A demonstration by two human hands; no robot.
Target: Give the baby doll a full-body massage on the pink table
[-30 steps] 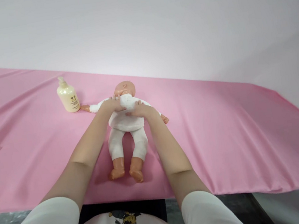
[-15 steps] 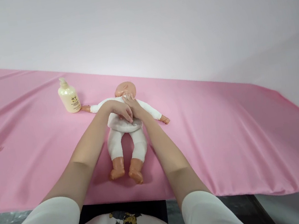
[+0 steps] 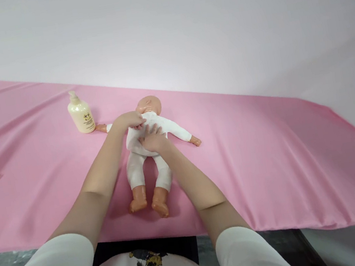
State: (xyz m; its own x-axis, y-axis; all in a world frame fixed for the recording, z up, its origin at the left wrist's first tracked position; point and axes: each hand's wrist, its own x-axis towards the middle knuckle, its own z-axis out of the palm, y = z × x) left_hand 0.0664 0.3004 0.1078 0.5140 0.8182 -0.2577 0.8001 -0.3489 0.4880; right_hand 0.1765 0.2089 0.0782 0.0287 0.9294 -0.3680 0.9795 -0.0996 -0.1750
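Observation:
A baby doll (image 3: 158,125) with a white cloth body lies stretched out, its bare head turned to one side and its feet toward me. My left hand (image 3: 131,119) rests on the upper torso near the doll's neck, wrist bent, its fingers loosely curved and pointing right across the cloth. Just below it, my right hand (image 3: 154,139) lies on the middle of the torso, fingers spread upward. Neither hand grips anything.
A cream pump bottle (image 3: 82,116) stands by the doll's outstretched arm on the left. Pink cloth (image 3: 252,161) with folds covers the table, and its front edge runs close to my body. A white panel (image 3: 164,31) rises behind the table.
My left hand has moved up and left, toward the doll's neck. My right hand has slid down from the upper torso to its middle. The hands no longer overlap.

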